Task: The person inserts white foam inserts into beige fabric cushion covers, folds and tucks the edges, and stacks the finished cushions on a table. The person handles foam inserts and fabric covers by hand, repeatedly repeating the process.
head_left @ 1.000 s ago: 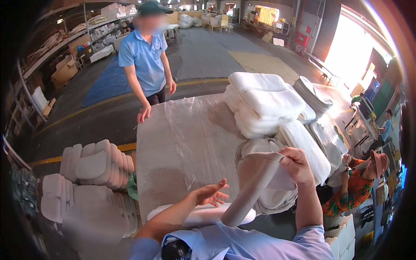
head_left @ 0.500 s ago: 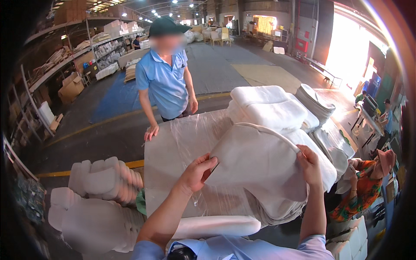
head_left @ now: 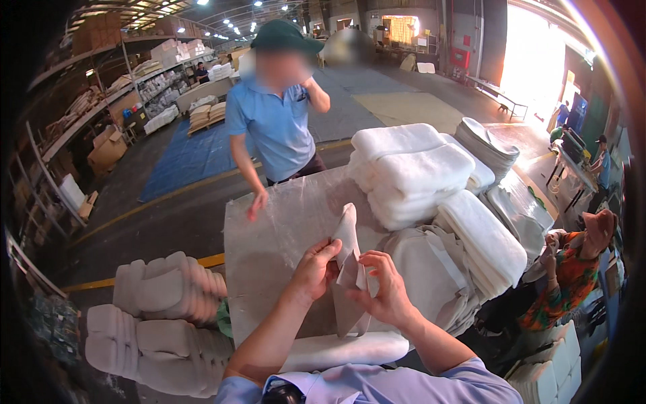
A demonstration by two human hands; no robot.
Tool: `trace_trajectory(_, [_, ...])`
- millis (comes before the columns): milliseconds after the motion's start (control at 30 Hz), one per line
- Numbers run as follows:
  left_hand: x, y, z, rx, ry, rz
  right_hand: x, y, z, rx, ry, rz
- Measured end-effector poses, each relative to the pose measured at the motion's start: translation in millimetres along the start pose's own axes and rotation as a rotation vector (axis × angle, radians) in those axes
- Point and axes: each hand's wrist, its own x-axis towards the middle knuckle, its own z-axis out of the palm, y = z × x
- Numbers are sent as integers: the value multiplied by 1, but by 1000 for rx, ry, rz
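Fabric piece (head_left: 348, 252), greyish and folded over on itself, is being held up above the near part of the desk (head_left: 266, 232) in the head view, right in front of the wearer's chest. Its middle is being gripped by the left hand (head_left: 315, 271), thumb pressed on top and fingers curled behind. A loose fold of it is being touched by the right hand (head_left: 387, 286), fingers kinda bent; whether anything's actually being pinched there, can't tell. The fabric's lower end is being dangled just by a long white roll (head_left: 343, 351) at the near edge.

Over on the right, a heap of similar grey pieces (head_left: 424, 269) is being carried by the desk, with chunky white folded stacks (head_left: 418, 165) being kept just beyond it. Off to the left, piles of pale pads (head_left: 158, 289) are being seen lower down. Across the desk, one hand is being held near the far corner by a co-worker (head_left: 269, 128) in a blue shirt, the other being raised toward the head.
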Motion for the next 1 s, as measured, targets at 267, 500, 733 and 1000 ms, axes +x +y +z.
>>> trace_trajectory(267, [-5, 5, -6, 436, 57, 186, 8, 36, 4, 503, 6, 347])
trace_trajectory(500, [-15, -3, -6, 1148, 247, 403, 17, 42, 6, 316, 147, 300])
trace_trajectory(733, [-10, 39, 2, 1271, 362, 810, 29, 48, -24, 271, 274, 305])
trace_trajectory(1000, [-14, 21, 29, 1361, 190, 878, 46, -9, -17, -400, 336, -233])
